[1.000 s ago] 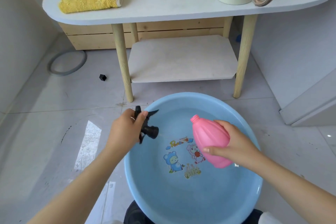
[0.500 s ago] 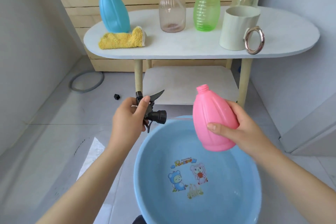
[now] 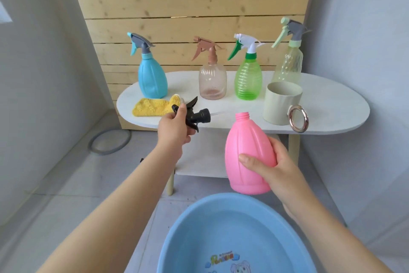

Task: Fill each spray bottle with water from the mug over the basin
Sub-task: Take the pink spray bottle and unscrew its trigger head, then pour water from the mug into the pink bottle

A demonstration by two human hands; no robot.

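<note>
Head view: right hand (image 3: 273, 165) wrapped round pink bottle (image 3: 247, 153), uncapped and upright, above basin (image 3: 199, 228) rim at 6 o'clock. Left hand (image 3: 173, 131) gripping black sprayer (image 3: 194, 115), clear tube pointing toward 3 o'clock, blurred. Basin cut off by bottom edge; cartoon sticker only partly seen, coloured lettering unreadable. Mug (image 3: 281, 104) on table (image 3: 332, 104) at 1 o'clock, ring handle facing forward, contents hidden. Behind, blue bottle (image 3: 151, 77), brown bottle (image 3: 212, 80), green bottle (image 3: 249, 77), clear bottle (image 3: 288, 64). Yellow cloth (image 3: 152, 106) partly behind left hand.
</note>
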